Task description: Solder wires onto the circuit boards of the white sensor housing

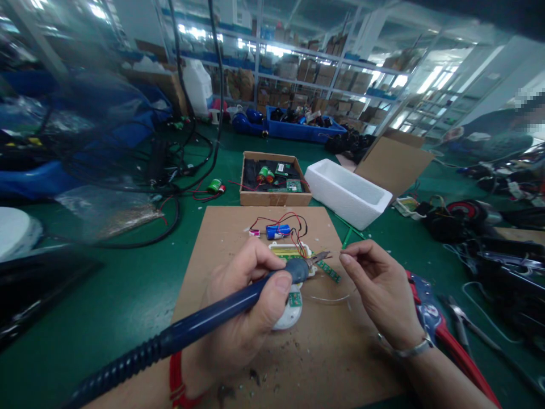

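Observation:
My left hand (251,295) is wrapped round the dark blue handle of a soldering iron (221,309), whose tip points right over the board. Between the thumb and finger of my right hand (378,284) is a thin solder wire (330,300), with a loop hanging below. Beneath the tip lies a white-rimmed housing (276,248) with a green circuit board inside, partly hidden by my left hand. A narrow green circuit strip (331,272) lies beside it. Nearer me is a round white part (287,318) bearing a small green board. Red and black wires run to a blue cylindrical battery (277,231).
All this lies on a brown cardboard sheet (204,250) over a green table. Behind it stand a shallow cardboard box (276,197) with boards and a white foam box (349,193). Red-handled cutters (455,352) lie at right. Black cables (219,113) hang at left.

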